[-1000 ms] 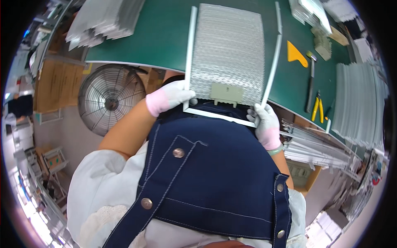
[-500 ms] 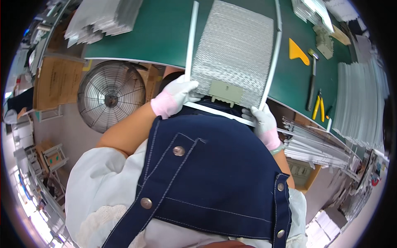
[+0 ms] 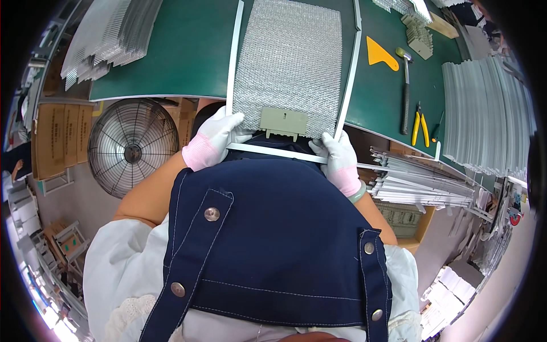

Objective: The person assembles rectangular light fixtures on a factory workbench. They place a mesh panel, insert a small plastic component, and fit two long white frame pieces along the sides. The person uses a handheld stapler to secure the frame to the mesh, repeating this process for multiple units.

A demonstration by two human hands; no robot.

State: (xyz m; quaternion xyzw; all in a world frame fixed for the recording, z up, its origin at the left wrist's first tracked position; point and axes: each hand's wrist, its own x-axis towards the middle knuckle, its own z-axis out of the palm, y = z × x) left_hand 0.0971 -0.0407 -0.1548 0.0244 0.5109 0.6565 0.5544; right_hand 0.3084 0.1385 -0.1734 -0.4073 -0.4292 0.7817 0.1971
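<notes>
A silver metal mesh panel [image 3: 288,62] lies partly on the green table and reaches past its edge toward my body. White frame strips [image 3: 233,62] run along both its sides, and another white strip [image 3: 276,152] crosses in front of my apron. At the near left corner, my left hand [image 3: 221,134], in a white glove with a pink cuff, is closed on the frame and the mesh edge. My right hand [image 3: 338,159], gloved likewise, closes round the near right corner. A grey-green notched plastic piece [image 3: 284,122] sits on the mesh's near edge, between my hands.
Right on the green table [image 3: 176,62] lie a yellow scraper [image 3: 380,55], a hammer [image 3: 405,91] and yellow-handled pliers [image 3: 420,126]. Stacked pale panels [image 3: 484,117] stand farther right, mesh sheets [image 3: 111,37] at far left. A floor fan [image 3: 133,149] stands left, below the table edge.
The whole view has turned and shifted, so the table and tools appear farther left. Both hands keep their hold at the frame's near corners.
</notes>
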